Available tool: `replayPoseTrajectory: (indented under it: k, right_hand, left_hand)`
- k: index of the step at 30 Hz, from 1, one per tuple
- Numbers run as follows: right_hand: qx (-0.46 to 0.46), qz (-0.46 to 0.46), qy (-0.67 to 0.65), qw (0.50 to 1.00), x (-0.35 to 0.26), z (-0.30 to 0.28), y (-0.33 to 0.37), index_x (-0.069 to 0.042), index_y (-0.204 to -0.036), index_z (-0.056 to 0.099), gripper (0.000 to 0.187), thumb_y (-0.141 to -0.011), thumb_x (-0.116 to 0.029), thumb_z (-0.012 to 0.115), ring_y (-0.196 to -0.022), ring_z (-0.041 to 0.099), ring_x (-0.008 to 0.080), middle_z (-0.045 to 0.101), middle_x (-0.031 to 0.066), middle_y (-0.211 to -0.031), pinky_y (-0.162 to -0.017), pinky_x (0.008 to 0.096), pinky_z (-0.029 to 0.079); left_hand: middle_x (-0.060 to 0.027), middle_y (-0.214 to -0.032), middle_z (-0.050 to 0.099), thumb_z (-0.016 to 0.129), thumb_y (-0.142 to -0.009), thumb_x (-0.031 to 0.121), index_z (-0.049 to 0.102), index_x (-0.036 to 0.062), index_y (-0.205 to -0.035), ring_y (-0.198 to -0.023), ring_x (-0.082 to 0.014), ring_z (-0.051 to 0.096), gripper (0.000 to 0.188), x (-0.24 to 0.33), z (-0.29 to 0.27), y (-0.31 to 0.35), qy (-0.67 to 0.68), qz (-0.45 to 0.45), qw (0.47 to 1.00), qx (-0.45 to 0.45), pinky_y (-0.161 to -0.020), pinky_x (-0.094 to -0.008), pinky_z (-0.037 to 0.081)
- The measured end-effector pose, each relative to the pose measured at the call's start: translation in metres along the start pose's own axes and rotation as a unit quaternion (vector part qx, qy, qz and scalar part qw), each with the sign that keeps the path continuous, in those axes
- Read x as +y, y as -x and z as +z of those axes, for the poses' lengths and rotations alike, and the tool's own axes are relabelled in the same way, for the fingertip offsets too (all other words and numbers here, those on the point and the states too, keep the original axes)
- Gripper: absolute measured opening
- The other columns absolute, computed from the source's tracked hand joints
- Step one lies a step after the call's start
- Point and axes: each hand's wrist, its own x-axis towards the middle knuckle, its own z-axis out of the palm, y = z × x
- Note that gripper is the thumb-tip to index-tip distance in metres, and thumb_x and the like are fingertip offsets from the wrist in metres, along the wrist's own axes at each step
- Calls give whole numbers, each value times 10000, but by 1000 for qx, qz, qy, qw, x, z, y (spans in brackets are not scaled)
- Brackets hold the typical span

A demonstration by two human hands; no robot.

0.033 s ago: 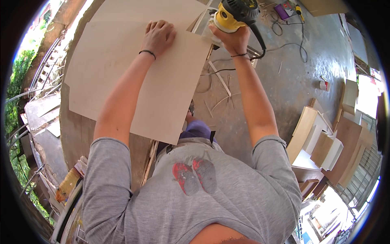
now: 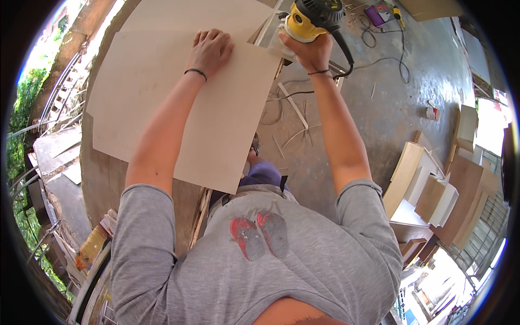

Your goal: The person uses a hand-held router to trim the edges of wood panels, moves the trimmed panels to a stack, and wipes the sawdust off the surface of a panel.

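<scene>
A large pale flat board [image 2: 227,124] lies on a brown work surface in front of me and to the left. On top of it rests my left hand [image 2: 212,51], palm down with the fingers loosely bent and apart, holding nothing. My right hand [image 2: 313,52] is wrapped round the lower body of a yellow and black router [image 2: 303,24], which stands upright at the board's far right edge. A clear base shows beside the router; its cutter is hidden. The router's thick black cord [image 2: 346,51] hangs down on the right side of my hand.
Grey floor [image 2: 357,114] spreads to the right, with thin offcut strips [image 2: 293,105] and loose cables on it. Farther off are a purple box [image 2: 379,15], a yellow-black tool [image 2: 400,17] and a small white-red can [image 2: 431,114]. Wooden cabinet parts [image 2: 406,173] stand at right; scrap lies left.
</scene>
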Motion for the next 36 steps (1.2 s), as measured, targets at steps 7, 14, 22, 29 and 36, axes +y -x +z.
replayPoseTrajectory:
  k: [7, 14, 22, 29, 36]
  right_hand:
    - [8, 23, -43, 999, 3, -15, 2, -23, -957, 661, 439, -626, -222, 870, -806, 681, 149, 707, 52, -892, -754, 302, 551]
    - [-42, 62, -46, 996, -19, -9, 34, -53, -999, 660, 468, -624, -228, 878, -843, 665, 134, 700, 43, -938, -791, 306, 547]
    - [-61, 48, -38, 996, -24, 1, 40, -51, -1009, 659, 499, -614, -257, 882, -855, 667, 143, 699, 48, -947, -799, 310, 545]
    - [-54, 32, -29, 998, -37, -5, 59, -42, -1021, 655, 511, -610, -244, 882, -857, 678, 159, 703, 54, -958, -796, 312, 549]
    - [-84, 41, -43, 995, -70, -9, 105, -43, -1007, 662, 484, -624, -247, 877, -834, 675, 144, 702, 46, -935, -779, 305, 552]
  left_hand:
    - [-92, -1230, 550, 611, -855, 290, 596, 73, -1160, -1237, -314, 440, 374, -12, 6, 10, 96, 20, 991, 93, -1105, -470, 284]
    - [-110, -1469, 400, 639, -849, 389, 494, 81, -1339, -1388, -309, 319, 597, 0, -46, 140, -13, 25, 999, -21, -1132, -500, 189]
    - [-90, -1531, 332, 651, -816, 490, 490, 106, -1372, -1440, -288, 239, 695, -27, -107, 239, -55, -44, 994, -83, -1157, -499, 102]
    - [-55, -1531, 337, 669, -794, 492, 499, 129, -1372, -1441, -274, 233, 703, -25, -102, 230, -60, -50, 993, -85, -1161, -500, 115]
    - [-23, -1530, 337, 682, -788, 511, 497, 171, -1376, -1438, -249, 241, 704, -27, -94, 229, -73, -51, 994, -57, -1160, -512, 126]
